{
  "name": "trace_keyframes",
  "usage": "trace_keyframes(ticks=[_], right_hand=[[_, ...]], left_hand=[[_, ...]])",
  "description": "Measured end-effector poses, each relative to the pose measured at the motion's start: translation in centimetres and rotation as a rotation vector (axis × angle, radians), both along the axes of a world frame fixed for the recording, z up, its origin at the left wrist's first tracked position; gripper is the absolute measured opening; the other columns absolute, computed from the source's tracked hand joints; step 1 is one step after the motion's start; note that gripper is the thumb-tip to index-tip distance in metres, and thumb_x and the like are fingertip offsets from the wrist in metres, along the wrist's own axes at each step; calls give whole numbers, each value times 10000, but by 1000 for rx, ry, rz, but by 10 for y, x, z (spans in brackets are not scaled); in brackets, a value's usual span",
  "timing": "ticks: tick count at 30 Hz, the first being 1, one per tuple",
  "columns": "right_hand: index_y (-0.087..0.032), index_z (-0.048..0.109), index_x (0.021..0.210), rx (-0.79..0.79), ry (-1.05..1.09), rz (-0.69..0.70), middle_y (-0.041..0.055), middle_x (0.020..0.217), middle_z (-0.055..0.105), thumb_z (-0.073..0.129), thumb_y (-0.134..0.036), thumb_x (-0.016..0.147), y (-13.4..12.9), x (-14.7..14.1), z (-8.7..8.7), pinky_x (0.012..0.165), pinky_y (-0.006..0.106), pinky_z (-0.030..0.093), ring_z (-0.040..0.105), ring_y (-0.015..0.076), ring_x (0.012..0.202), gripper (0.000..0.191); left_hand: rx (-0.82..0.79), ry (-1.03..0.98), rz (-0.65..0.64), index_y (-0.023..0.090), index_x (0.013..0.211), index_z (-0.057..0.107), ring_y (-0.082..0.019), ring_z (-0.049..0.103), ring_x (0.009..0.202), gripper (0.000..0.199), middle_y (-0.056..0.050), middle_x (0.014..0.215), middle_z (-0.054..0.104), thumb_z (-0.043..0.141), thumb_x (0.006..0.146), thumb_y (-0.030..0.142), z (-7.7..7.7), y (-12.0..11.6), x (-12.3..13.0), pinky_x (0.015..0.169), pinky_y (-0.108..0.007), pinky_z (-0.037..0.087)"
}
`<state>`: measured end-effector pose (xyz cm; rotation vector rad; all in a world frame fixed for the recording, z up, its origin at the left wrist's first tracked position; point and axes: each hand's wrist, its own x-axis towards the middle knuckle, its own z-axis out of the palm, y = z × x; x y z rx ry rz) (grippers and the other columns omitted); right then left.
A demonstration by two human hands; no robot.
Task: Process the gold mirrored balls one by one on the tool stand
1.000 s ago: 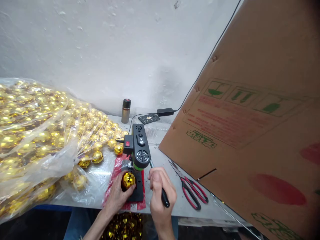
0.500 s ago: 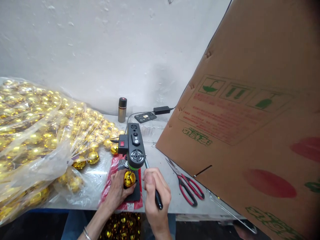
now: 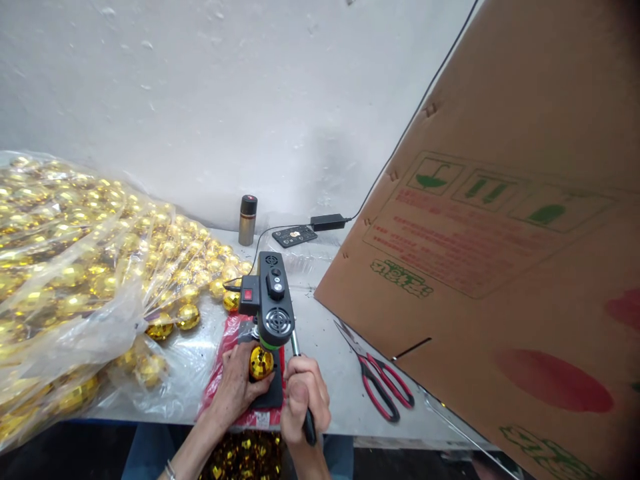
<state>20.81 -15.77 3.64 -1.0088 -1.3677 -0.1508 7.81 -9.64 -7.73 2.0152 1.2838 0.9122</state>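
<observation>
My left hand (image 3: 239,379) is closed round a gold mirrored ball (image 3: 261,363), holding it under the front end of a small black bench drill press (image 3: 277,293). The ball sits over the machine's dark base, which rests on a red plastic bag (image 3: 220,373). To the right, my right hand (image 3: 306,397) is wrapped round the machine's lever (image 3: 309,427), a metal rod with a black grip. A red switch shows on the machine's left side. The contact point between machine and ball is hidden under the head.
A clear plastic bag of gold balls (image 3: 75,267) covers the left side. Black-and-red scissors (image 3: 380,380) lie right of my hand, beside a large leaning cardboard box (image 3: 450,267). Behind stand a bottle (image 3: 247,220), a phone (image 3: 295,235) and a power adapter (image 3: 328,222). More gold balls (image 3: 243,457) sit below the table edge.
My right hand and the lever have shifted slightly left and the grip points more steeply down. My left hand still holds the ball in place. The whole view has moved a little.
</observation>
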Motion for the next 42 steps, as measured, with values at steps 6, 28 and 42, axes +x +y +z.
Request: trace_keyframes(ticks=[6, 28, 42], right_hand=[[-253, 481, 802, 16, 44, -17, -43, 736, 561, 382, -146, 1115, 2, -3, -10, 596, 274, 433, 548, 124, 616, 345], [-246, 538, 771, -9, 121, -29, -22, 714, 549, 412, -210, 1122, 3, -1, -36, 663, 317, 464, 538, 150, 632, 375], [-249, 502, 784, 50, 132, -43, -49, 708, 543, 386, -231, 1161, 10, -5, -38, 742, 334, 491, 535, 138, 612, 395]], left_hand=[[16, 27, 9, 222, 1112, 714, -333, 746, 933, 328, -67, 975, 788, 794, 840, 387, 0, -1, 1, 935, -486, 550], [-5, -6, 7, 223, 1162, 728, -347, 744, 988, 364, -91, 1042, 811, 792, 824, 342, -3, 0, 4, 960, -504, 548], [4, -48, 3, 203, 1210, 725, -386, 770, 1077, 423, -121, 1128, 819, 779, 804, 310, -8, 1, 7, 974, -552, 550]])
